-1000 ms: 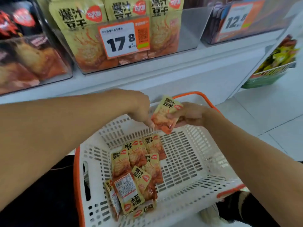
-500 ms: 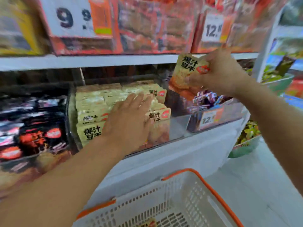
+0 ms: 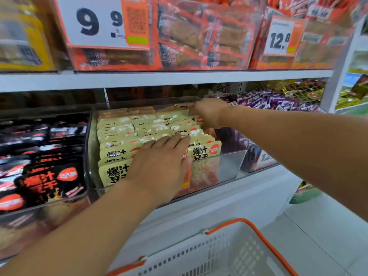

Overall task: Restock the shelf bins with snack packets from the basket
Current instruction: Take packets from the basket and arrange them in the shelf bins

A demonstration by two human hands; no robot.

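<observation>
A clear shelf bin holds rows of upright yellow snack packets. My left hand lies flat on the front rows with its fingers straight, pressing on the packet tops. My right hand is at the bin's back right corner, fingers curled down over a yellow packet among the rear rows; most of that packet is hidden under the hand. The white basket with an orange rim sits below at the bottom edge, and its contents are out of view.
A bin of black packets adjoins on the left and one of purple packets on the right. The shelf board above carries orange packs behind price tags 9.9 and 12.8. Pale floor tiles lie at lower right.
My right hand has brought the yellow packet from the basket up and then down into the back right of the bin. The left hand moved onto the front rows and stayed there.
</observation>
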